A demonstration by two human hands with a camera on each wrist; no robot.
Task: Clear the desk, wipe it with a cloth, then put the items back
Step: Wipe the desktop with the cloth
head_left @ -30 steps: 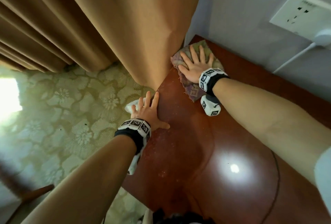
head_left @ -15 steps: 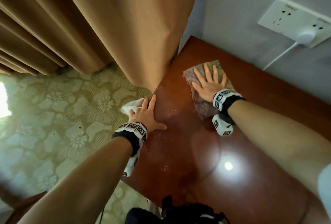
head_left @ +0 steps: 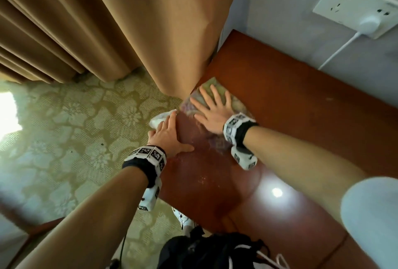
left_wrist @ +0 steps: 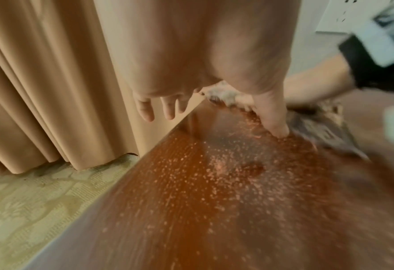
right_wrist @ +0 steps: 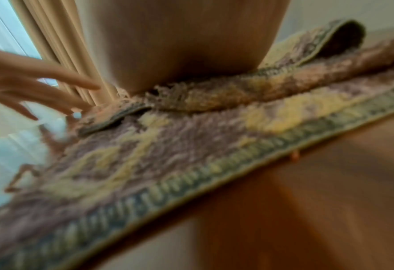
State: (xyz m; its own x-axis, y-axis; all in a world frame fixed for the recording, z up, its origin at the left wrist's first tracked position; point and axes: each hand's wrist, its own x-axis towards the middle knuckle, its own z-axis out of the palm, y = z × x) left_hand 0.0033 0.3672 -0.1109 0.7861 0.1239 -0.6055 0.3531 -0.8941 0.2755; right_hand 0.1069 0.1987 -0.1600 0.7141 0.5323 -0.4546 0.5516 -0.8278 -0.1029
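A reddish-brown wooden desk [head_left: 290, 122] stands against the wall. My right hand [head_left: 212, 109] lies flat, fingers spread, pressing a purple-and-yellow patterned cloth [head_left: 238, 103] onto the desk at its left edge, right by the curtain. The right wrist view shows the cloth [right_wrist: 191, 146] folded and blurred under my palm. My left hand [head_left: 169, 131] rests at the desk's left edge, thumb [left_wrist: 273, 124] on the wood, straight fingers [left_wrist: 145, 109] reaching past the edge, holding nothing. Pale specks dot the desk surface [left_wrist: 214, 173] in front of the left hand.
A tan curtain [head_left: 161, 21] hangs against the desk's far left corner. A wall socket [head_left: 353, 4] with a white plug and cable is at the back right. A black bag [head_left: 211, 251] and a white shoe [head_left: 185, 219] lie below me on patterned carpet [head_left: 64, 129].
My right hand slid the cloth out of the far corner toward the middle, then back to the left edge, closer to my left hand. The left hand stayed at the edge.
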